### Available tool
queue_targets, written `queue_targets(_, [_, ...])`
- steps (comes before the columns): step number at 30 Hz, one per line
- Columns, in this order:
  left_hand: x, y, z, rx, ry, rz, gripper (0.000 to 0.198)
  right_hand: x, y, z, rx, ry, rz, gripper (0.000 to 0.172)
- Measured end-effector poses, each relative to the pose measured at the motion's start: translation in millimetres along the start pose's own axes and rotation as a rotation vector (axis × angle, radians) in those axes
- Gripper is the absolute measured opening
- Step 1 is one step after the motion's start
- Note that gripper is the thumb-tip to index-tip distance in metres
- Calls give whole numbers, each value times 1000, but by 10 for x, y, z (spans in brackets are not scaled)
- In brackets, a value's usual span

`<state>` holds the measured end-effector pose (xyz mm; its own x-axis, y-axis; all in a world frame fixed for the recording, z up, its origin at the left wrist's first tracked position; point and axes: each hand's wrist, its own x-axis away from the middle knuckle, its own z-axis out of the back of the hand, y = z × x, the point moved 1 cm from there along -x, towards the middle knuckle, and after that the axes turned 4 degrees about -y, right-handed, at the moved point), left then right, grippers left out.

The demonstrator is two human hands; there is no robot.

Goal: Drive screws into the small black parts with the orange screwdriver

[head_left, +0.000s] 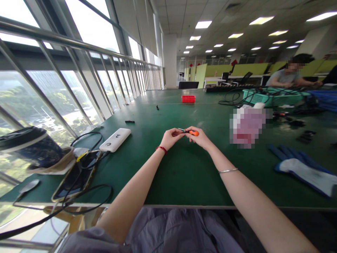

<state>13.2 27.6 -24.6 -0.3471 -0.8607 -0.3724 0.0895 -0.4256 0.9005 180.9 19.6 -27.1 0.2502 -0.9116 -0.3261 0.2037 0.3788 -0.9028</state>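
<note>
Above the middle of the green table, my two hands meet at the fingertips. My right hand is closed round a screwdriver with an orange and black handle. Its thin metal shaft points left, toward my other hand. The fingers of my left hand are pinched together beside the shaft; what they hold is too small and too covered to name. A small black strip lies farther off to the left, and a smaller black piece lies beyond it.
On the left are a white power bank, a phone with cables and a dark cup. A red box stands farther back. Rightward lie a glove, a blurred-out pack and a teal basket; a person sits beyond.
</note>
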Motion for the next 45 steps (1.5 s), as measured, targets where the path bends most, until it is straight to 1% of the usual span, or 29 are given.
queue_targets(4, [0,-26,33,-16,-27,4,31,16,21,15,17,-70,-8,31])
queue_targets(9, [0,-55,76,-8,-68,25,32,47,-6,15,24,-111,-20,32])
queue_targets(15, [6,-56,91,-12,-78,36,34,56,-31,20,20,-126,-22,33])
queue_targets(23, [3,-78,85,-42,-89,17,30,68,-23,33,13,-134,-18,32])
queue_targets(25, [4,-68,75,-93,-81,-4,28,63,-5,37,2,-131,-14,33])
queue_targets(29, [19,-7,40,-279,-46,-51,25,48,29,38,-17,-117,-11,33])
queue_targets(35, [56,91,-1,-533,-10,-165,18,40,44,21,-39,-96,-12,32])
queue_targets(41, [84,171,-14,-706,7,-203,15,39,30,7,-21,-81,-25,31])
queue_targets(45, [94,208,-22,-753,16,-189,13,47,4,0,3,-75,-30,30])
